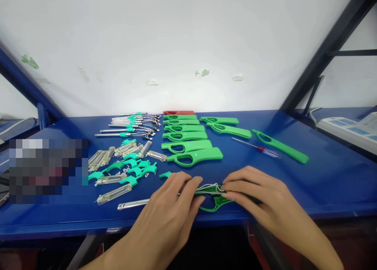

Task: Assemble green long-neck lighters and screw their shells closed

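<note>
At the near table edge, a green lighter casing half point(219, 203) lies between my two hands, with its inner side and trigger loop showing. My left hand point(172, 207) is closed over the casing's front end, where a silver metal lighter tube point(134, 204) sticks out to the left from under it. White wires point(213, 186) run along the casing between my fingers. My right hand point(259, 191) is closed on the handle end, its fingertips pinching by the wires. My fingers hide the tube's inner end and most of the handle.
Green casings point(206, 155) and one red casing point(179, 112) lie in rows behind my hands. A screwdriver point(266, 151) lies right. On the left are wired metal tubes point(110, 135), clear fuel tanks point(114, 193) and teal triggers point(135, 171). Posts point(321, 46) flank the table.
</note>
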A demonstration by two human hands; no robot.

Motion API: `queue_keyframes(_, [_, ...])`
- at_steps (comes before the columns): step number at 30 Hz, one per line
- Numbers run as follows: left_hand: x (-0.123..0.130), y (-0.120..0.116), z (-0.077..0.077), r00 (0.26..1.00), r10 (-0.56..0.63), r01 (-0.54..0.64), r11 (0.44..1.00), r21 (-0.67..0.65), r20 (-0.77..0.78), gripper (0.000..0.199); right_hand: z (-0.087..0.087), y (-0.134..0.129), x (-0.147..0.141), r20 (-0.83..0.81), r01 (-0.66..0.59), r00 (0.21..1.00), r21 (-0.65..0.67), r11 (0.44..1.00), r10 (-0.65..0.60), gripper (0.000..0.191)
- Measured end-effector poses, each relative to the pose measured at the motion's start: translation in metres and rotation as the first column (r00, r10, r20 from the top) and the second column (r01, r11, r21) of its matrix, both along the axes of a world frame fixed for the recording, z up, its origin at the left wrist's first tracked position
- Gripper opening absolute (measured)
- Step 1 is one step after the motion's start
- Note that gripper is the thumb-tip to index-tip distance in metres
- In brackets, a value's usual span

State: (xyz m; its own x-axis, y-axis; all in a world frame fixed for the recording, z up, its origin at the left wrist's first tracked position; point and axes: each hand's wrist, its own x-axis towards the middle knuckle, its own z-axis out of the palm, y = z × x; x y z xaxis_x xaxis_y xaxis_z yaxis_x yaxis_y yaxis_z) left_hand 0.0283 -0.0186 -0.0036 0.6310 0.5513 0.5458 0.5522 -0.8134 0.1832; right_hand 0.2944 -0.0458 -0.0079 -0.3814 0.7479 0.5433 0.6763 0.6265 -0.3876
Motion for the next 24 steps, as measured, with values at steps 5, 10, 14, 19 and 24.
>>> queue_keyframes(5, [-0.0017, 0.0036, -0.0046, 0.999, -0.027, 0.028, 0.999, -0.025, 0.028, 0.019, 0.0004, -0.001, 0.0004, -0.003, -0.013, 1.0, 0.021, 1.0, 0.013, 0.01])
queue_keyframes(10, [-0.0044, 0.0026, -0.0054, 1.0, -0.023, 0.023, 0.999, -0.047, 0.015, 0.025, 0.0001, -0.001, 0.0011, 0.012, -0.012, 1.0, 0.025, 1.0, 0.012, 0.01])
queue_keyframes(14, [-0.0003, 0.0024, -0.003, 1.0, -0.006, 0.005, 1.0, 0.008, 0.027, 0.023, 0.0008, -0.0028, 0.0002, 0.016, -0.007, 1.0, 0.022, 1.0, 0.007, 0.01])
queue_keyframes(19, [0.0017, 0.0052, -0.0038, 1.0, -0.002, 0.002, 1.0, 0.03, 0.026, 0.029, 0.004, -0.0057, -0.0011, 0.014, -0.018, 1.0, 0.045, 0.999, 0.018, 0.011])
queue_keyframes(24, [-0.0015, 0.0064, -0.0096, 1.0, -0.018, 0.018, 0.999, 0.04, 0.012, 0.037, 0.0054, -0.0062, -0.0011, -0.001, -0.034, 0.999, 0.077, 0.996, 0.034, 0.012])
